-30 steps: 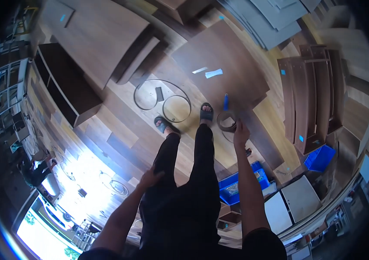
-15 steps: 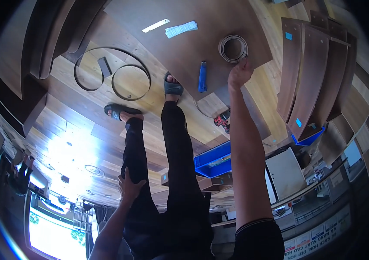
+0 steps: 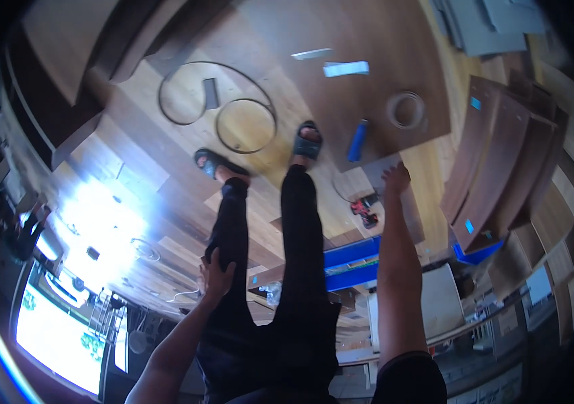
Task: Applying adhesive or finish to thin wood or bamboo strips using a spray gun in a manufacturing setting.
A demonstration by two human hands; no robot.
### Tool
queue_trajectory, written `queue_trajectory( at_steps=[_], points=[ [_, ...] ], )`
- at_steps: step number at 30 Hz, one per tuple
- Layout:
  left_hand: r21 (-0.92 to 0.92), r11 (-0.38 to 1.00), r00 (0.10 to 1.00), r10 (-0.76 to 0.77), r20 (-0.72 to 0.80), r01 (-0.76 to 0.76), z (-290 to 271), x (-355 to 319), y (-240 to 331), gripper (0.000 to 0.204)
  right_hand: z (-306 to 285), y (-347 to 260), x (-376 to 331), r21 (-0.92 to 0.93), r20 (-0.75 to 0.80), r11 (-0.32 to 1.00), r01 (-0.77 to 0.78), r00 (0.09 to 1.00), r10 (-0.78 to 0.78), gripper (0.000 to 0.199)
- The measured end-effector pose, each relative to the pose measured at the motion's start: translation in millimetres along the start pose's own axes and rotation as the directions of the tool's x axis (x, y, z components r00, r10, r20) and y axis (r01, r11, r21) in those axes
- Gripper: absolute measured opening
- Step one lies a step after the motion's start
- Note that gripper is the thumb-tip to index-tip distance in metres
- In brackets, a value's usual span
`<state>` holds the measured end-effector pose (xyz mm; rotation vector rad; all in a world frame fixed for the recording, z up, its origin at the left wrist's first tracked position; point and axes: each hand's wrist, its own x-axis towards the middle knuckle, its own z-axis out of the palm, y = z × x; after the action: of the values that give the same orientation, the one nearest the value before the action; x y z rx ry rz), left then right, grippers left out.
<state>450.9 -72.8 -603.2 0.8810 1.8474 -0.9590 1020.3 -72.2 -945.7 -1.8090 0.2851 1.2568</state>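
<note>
My right hand [image 3: 396, 179] hovers past the near edge of a brown board [image 3: 401, 57], fingers apart and holding nothing. Beyond it on the board lies a coil of rolled strip [image 3: 391, 112], blurred by motion. A slim blue hand tool [image 3: 358, 140] rests on the board left of the coil; its exact kind is unclear. Closest on the near side is a red and black cordless drill [image 3: 364, 212] on the floor. My left hand [image 3: 217, 276] rests on my left leg with its fingers spread.
A thin white strip [image 3: 311, 54] and a pale flat piece [image 3: 345, 69] lie farther up the board. Dark bands [image 3: 270, 135] curl in loops on the wood floor beside a small grey block [image 3: 211, 93]. Curved brown panels [image 3: 492, 155] stand right; a blue bin [image 3: 351, 277] is nearer.
My right hand has left the coil and drawn back toward me, opening. The coil stays on the board. My view has shifted, so everything sits differently in the picture.
</note>
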Motion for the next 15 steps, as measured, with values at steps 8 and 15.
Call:
queue_trajectory(
  at_steps=[8,15],
  points=[
    [-0.08,0.996,0.996,0.021,-0.086,-0.028,-11,31,-41,0.053,134,151,-169,-0.996,-0.063,0.007,-0.085,0.785,0.617,0.115],
    [-0.243,0.969,0.994,0.023,-0.107,-0.048,-6,37,-82,0.049,264,220,-132,-0.805,0.593,0.043,0.592,0.8,0.091,0.048]
  ],
)
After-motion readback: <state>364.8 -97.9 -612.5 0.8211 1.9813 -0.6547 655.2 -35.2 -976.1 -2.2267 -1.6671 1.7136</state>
